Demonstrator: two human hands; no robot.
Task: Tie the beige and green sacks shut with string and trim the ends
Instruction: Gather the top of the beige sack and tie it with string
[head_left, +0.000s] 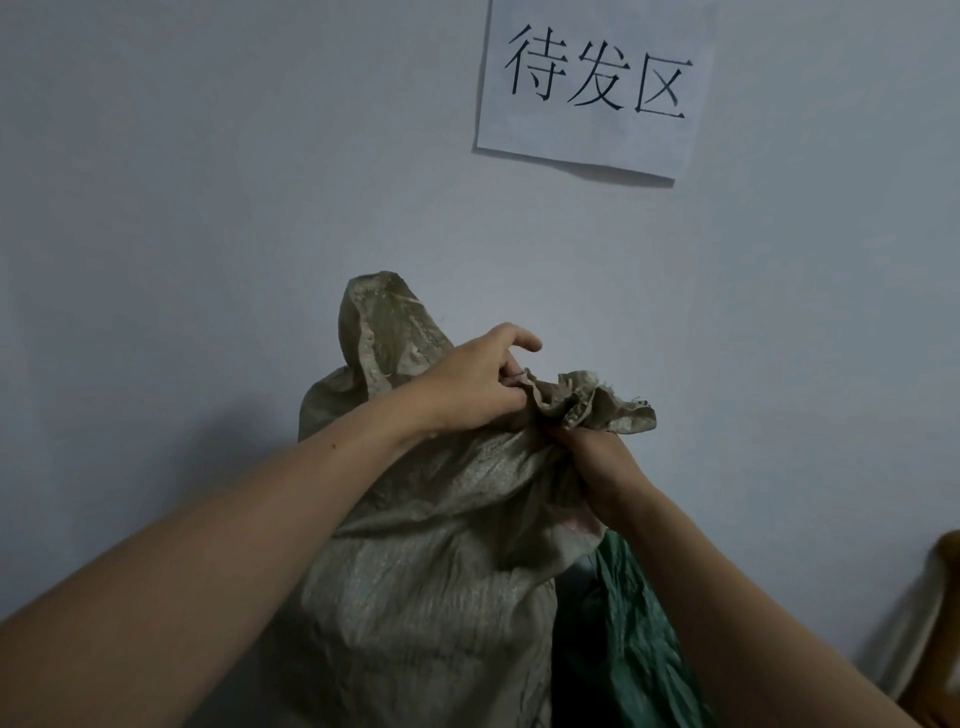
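Observation:
A tall beige woven sack (426, 587) stands against the wall in the middle of the view. Its mouth is bunched into a crumpled neck at the upper right, while one corner of the rim sticks up at the back left. My left hand (475, 387) grips the gathered cloth from above. My right hand (592, 462) squeezes the neck from below. A green sack (618, 644) stands right beside the beige one, mostly hidden behind it and my right forearm. No string or cutting tool shows.
A pale wall fills the background, with a white paper sign (592, 88) bearing black characters stuck high at the right. A brownish object (930, 623) sits at the right edge, low down.

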